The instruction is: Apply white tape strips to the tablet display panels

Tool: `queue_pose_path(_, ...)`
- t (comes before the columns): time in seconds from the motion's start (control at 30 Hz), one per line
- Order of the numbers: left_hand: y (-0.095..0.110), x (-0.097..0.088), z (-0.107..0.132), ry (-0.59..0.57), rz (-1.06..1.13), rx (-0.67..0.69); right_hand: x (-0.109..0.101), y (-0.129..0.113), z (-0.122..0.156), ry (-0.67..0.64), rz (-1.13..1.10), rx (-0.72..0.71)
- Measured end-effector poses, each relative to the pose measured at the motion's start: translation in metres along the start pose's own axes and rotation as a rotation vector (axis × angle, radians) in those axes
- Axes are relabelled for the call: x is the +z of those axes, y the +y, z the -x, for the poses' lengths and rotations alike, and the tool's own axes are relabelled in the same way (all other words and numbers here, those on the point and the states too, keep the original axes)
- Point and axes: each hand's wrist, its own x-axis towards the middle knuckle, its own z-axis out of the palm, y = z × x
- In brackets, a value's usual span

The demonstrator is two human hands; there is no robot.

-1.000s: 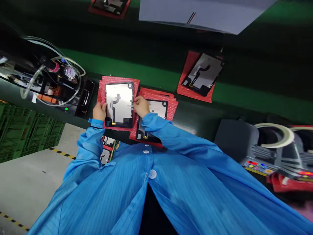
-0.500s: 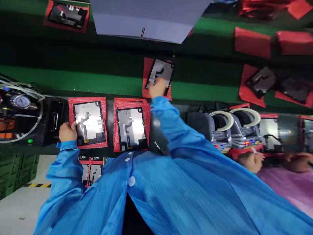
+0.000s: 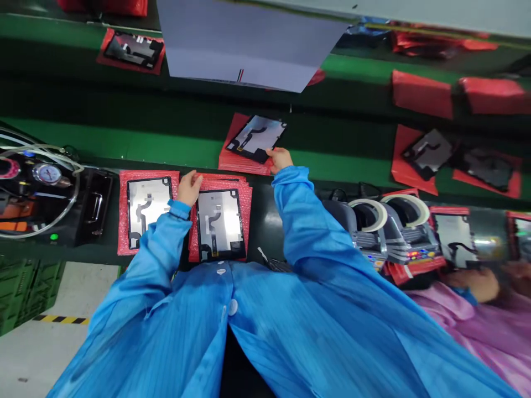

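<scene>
On the green belt, a display panel (image 3: 262, 136) with a grey back and black ribbon cable lies tilted on red bubble-wrap sheets (image 3: 237, 162). My right hand (image 3: 281, 159) pinches its near right corner. My left hand (image 3: 189, 189) is at the upper left corner of the nearer red bubble-wrap stack (image 3: 248, 204), fingers stretched, nothing visible in them. A second panel (image 3: 222, 224) rests on that stack. Further left, a third panel (image 3: 149, 204) lies on red bubble wrap (image 3: 123, 215), partly covered by my left sleeve.
A black machine with a pressure gauge (image 3: 48, 173) stands at the left. Two tape dispensers (image 3: 409, 237) are to the right, beside a co-worker's hand (image 3: 477, 283). A white board (image 3: 253, 44) overhangs the belt. More panels and red packets (image 3: 421, 94) lie along the back.
My left hand has left the left panel's edge and moved right to the middle stack. My right hand has shifted from the belt panel's lower middle to its near right corner; that panel has turned.
</scene>
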Motion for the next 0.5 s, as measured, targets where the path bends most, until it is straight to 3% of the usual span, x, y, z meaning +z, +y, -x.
queue_pose_path(0.1, 0.021, 0.021, -0.023, -0.062, 0.159, -0.104, 0.002, -0.007, 0.049, -0.027, -0.100, 0.056)
queue_pose_path(0.23, 0.028, 0.023, -0.018, -0.127, 0.335, -0.122, -0.008, 0.001, 0.136, -0.190, -0.172, 0.096)
queue_pose_path(0.37, 0.008, 0.014, 0.012, -0.155, 0.445, -0.124, -0.020, 0.026, 0.203, -0.336, -0.203, 0.201)
queue_pose_path(0.5, -0.022, 0.000, 0.046, -0.115, 0.081, -0.115, -0.026, 0.062, 0.238, -0.375, -0.070, 0.293)
